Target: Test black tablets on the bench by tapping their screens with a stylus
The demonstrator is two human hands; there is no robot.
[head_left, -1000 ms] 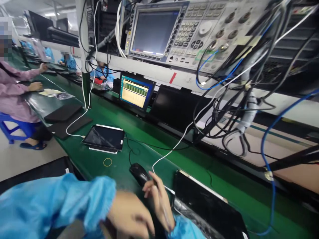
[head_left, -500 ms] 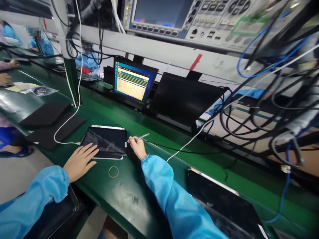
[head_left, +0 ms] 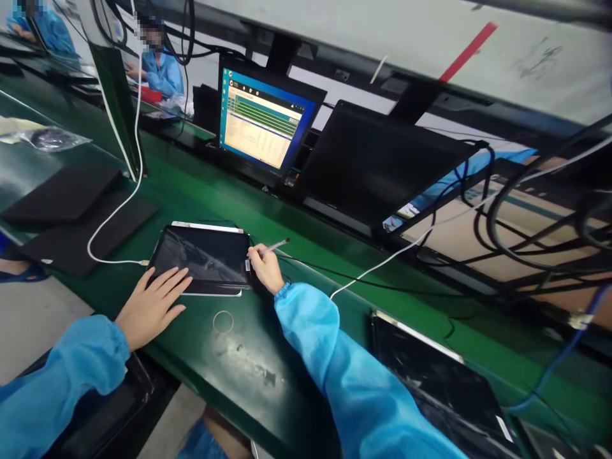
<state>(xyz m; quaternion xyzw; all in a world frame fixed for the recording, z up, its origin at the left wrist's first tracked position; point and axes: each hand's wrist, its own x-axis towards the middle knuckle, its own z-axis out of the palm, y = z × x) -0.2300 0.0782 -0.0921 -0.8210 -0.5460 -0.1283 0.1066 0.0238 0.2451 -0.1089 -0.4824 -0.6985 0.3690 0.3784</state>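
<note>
A dark tablet lies flat on the green bench with its screen up, and a white cable reaches its left edge. My left hand rests spread on the tablet's lower left corner, fingers apart. At the tablet's right edge, my right hand is closed around a thin pen-like stick; its upper end sticks out to the right, and its lower tip is hidden by my fingers. A small white label shows on the tablet beside that hand.
A yellow rubber band lies in front of the tablet. Black foam sheets are at left, another dark tablet at right. Behind stand a lit monitor and a dark one. A co-worker sits beyond the bench.
The camera view has tilted down and closer, so the instrument on the shelf is out of view. Both hands keep about the same places on the tablet.
</note>
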